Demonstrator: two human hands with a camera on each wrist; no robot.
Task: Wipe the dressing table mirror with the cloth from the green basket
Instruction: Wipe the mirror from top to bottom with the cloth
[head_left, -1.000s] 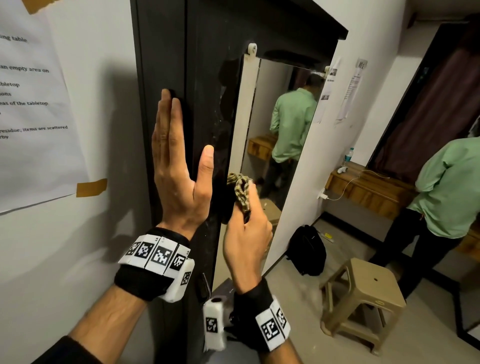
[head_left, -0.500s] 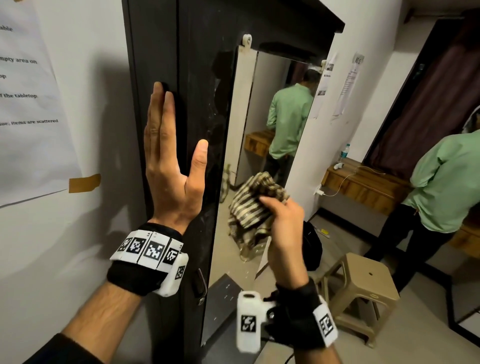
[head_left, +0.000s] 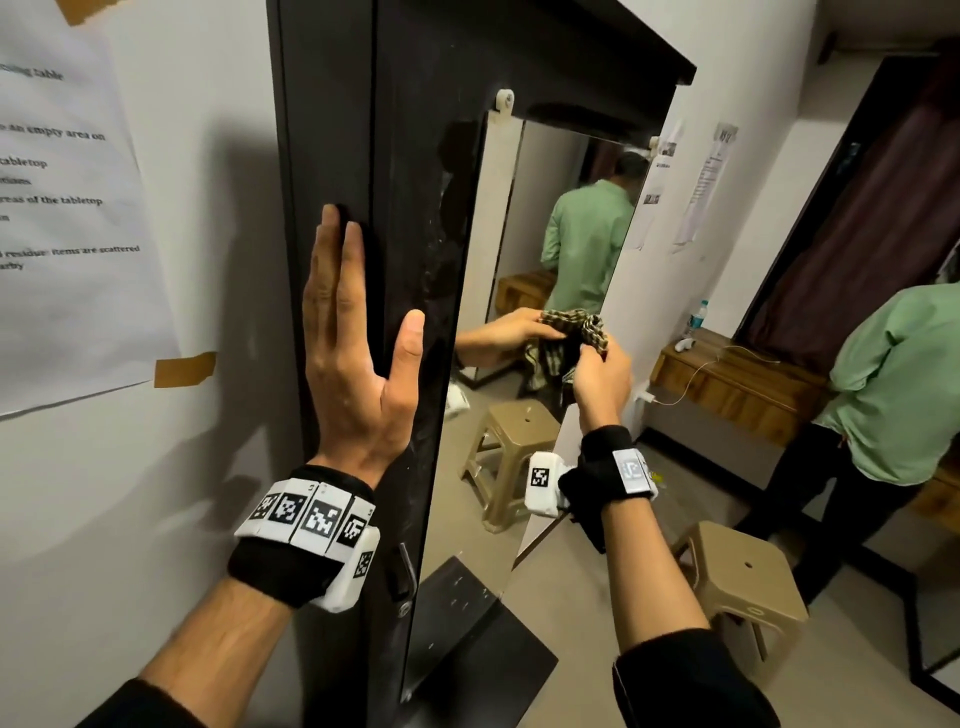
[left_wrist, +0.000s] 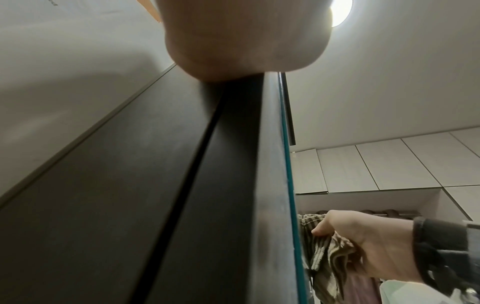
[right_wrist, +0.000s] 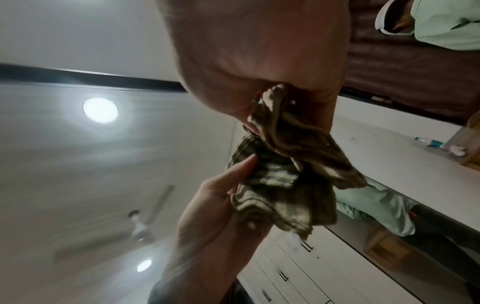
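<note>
The tall mirror (head_left: 501, 249) hangs in a dark frame (head_left: 405, 218) and is seen edge-on from the left. My left hand (head_left: 363, 332) lies flat against the frame's side, fingers straight and pointing up; its palm (left_wrist: 241, 37) fills the top of the left wrist view. My right hand (head_left: 600, 366) grips a bunched brown-and-cream striped cloth (head_left: 584, 325) at mid-height of the glass. The cloth meets its own reflection there. The right wrist view shows the cloth (right_wrist: 285, 164) hanging from my curled fingers (right_wrist: 259, 61), with the hand's mirror image below it.
A beige plastic stool (head_left: 743, 577) stands on the floor to the right. A person in a green shirt (head_left: 893, 374) stands by a wooden shelf (head_left: 727, 379) with a water bottle (head_left: 696, 317). Taped paper (head_left: 67, 208) covers the left wall. The dark tabletop (head_left: 467, 649) lies below.
My right hand left the mirror's left edge with the cloth, swung right, and now holds it higher against the glass. The left hand stayed on the frame.
</note>
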